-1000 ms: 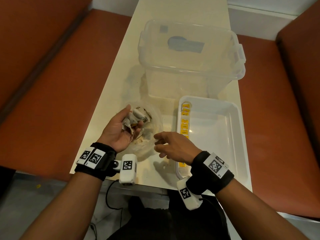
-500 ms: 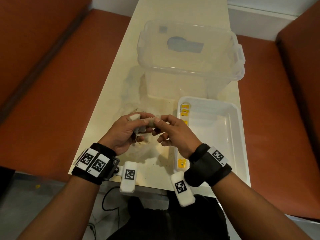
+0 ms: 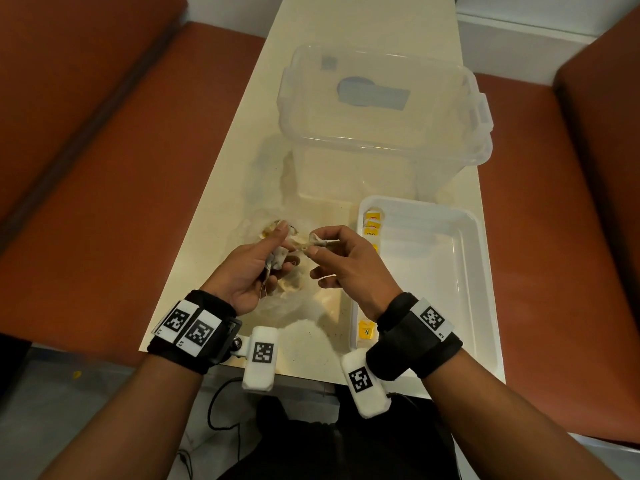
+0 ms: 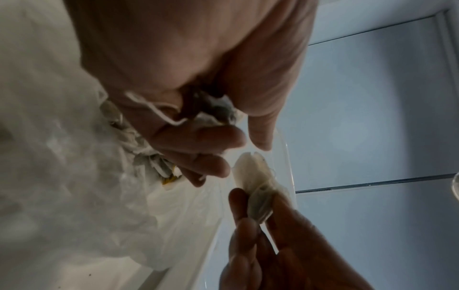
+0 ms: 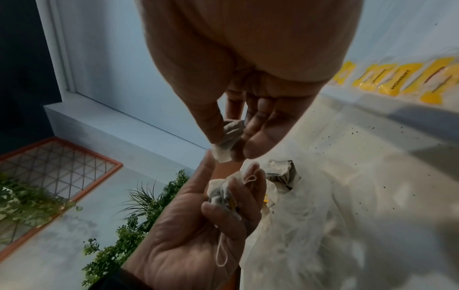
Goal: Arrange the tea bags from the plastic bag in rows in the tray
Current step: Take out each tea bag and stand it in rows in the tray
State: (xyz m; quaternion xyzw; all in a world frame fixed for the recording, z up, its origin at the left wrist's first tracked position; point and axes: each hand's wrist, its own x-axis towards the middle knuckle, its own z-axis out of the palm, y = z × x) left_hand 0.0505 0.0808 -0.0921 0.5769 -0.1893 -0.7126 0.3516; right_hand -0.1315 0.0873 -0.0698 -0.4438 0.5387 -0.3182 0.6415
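My left hand [image 3: 273,258] grips a bunch of white tea bags [image 3: 278,262] above the clear plastic bag [image 3: 298,306] on the table. My right hand [image 3: 322,245] pinches one tea bag [image 3: 317,242] between thumb and forefinger, just right of the bunch. In the right wrist view that single tea bag [image 5: 229,140] sits in my right fingertips, with the bunch [image 5: 222,193] in the left hand [image 5: 211,206] below it. In the left wrist view the right hand's tea bag [image 4: 257,188] shows. The white tray [image 3: 460,271] lies to the right, a row of yellow-tagged tea bags [image 3: 372,225] along its left wall.
A large clear storage box [image 3: 381,109] stands behind the tray and the bag. The cream table [image 3: 225,188] is narrow, with red-brown benches on both sides. More tea bags [image 5: 283,172] lie in the plastic bag's mouth. Most of the tray floor [image 3: 429,282] is bare.
The right hand came over to the left hand, took hold of one tea bag from the bunch, and now draws it slightly rightward. The left hand lifted a little with its bunch.
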